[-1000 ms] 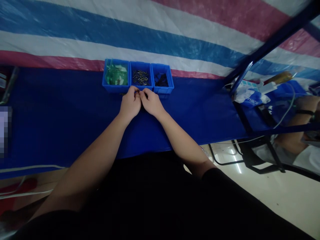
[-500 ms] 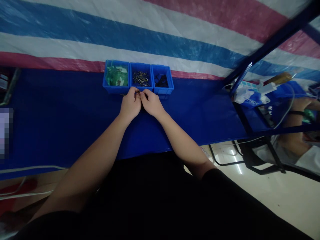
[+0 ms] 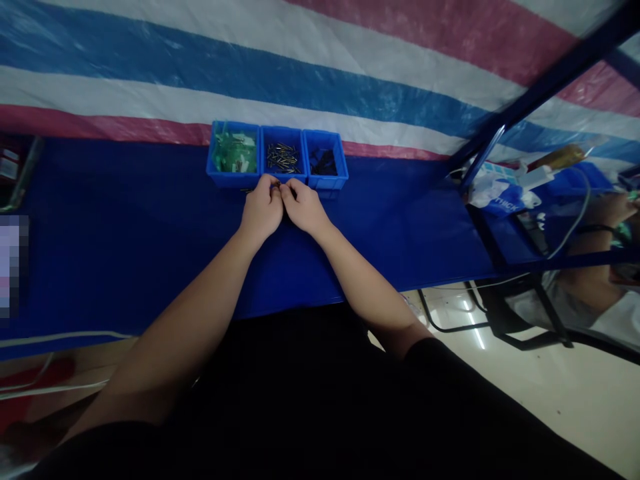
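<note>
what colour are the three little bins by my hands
Blue: the three bins, clearest in the head view.

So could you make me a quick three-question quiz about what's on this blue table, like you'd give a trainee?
1. True or false: the left hand and the right hand are far apart on the blue table.
2. Which bin holds the small metal pins? A. the left bin B. the middle bin C. the right bin
3. Fill in: the left bin holds parts of the colour ____.

Key:
1. False; their fingertips meet just in front of the bins, over something too small to make out.
2. B.
3. Green.
</note>
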A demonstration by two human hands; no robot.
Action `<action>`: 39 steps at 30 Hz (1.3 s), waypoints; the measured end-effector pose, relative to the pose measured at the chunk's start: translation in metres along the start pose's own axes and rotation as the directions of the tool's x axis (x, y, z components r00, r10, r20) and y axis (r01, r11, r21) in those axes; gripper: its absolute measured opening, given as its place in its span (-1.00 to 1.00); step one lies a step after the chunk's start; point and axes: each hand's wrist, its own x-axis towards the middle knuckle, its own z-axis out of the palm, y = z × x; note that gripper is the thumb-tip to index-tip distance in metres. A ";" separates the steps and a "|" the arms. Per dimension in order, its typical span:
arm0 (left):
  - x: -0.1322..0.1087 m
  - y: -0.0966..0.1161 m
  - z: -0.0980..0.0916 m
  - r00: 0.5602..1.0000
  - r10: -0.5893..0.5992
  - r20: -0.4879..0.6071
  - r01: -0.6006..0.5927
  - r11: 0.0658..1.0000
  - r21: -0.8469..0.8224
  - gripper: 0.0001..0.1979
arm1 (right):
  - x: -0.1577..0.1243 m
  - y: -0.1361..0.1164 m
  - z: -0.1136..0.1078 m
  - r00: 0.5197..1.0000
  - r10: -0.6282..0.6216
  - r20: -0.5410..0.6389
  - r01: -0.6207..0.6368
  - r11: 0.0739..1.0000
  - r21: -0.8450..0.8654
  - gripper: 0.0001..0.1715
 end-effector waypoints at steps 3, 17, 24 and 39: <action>0.000 0.001 0.000 1.000 -0.008 0.002 0.008 1.000 0.000 -0.85 | 0.000 0.001 0.001 1.000 0.002 -0.003 -0.002 1.000 -0.002 -0.72; -0.002 -0.001 0.003 1.000 0.014 -0.028 -0.014 1.000 -0.018 -0.79 | 0.004 0.008 0.004 0.999 -0.019 -0.037 0.021 0.998 0.052 -0.74; -0.002 0.001 0.002 0.999 0.011 -0.047 -0.012 0.999 -0.033 -0.84 | 0.004 0.008 0.002 1.000 -0.018 -0.011 0.019 0.999 0.028 -0.72; -0.003 0.008 -0.003 0.997 0.019 -0.072 -0.015 0.999 0.046 -0.69 | 0.003 0.006 0.005 0.993 -0.021 -0.115 0.041 0.984 0.174 -0.81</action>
